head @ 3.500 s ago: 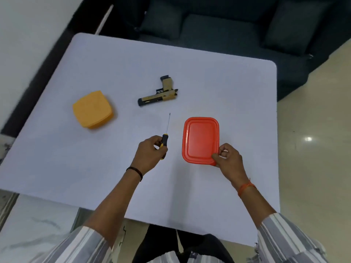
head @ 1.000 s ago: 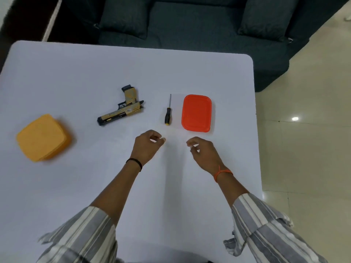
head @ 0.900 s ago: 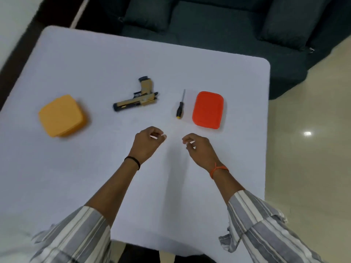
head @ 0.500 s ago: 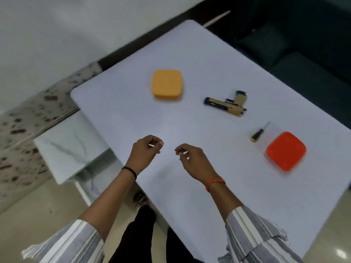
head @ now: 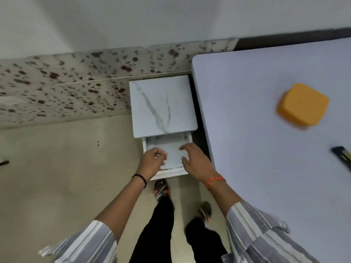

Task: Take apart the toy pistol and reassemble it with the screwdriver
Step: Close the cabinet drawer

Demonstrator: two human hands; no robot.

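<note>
Only the dark muzzle end of the toy pistol point(head: 341, 155) shows, at the right edge on the white table point(head: 266, 149). The screwdriver is out of view. My left hand point(head: 152, 162) hovers with loosely curled fingers and holds nothing, above a small marble-topped cabinet's pulled-out drawer point(head: 167, 158). My right hand point(head: 195, 161) is beside it with fingers spread and relaxed, also holding nothing. Both hands are left of the table, away from the pistol.
An orange box point(head: 303, 104) sits on the table's far part. The marble-topped cabinet point(head: 161, 105) stands between the table and a speckled wall base. My legs and shoes point(head: 161, 188) are on the beige floor below.
The view has swung left, away from the table. The screwdriver and red lid have left the frame. Both hands, still holding nothing, now hang over the small cabinet's drawer.
</note>
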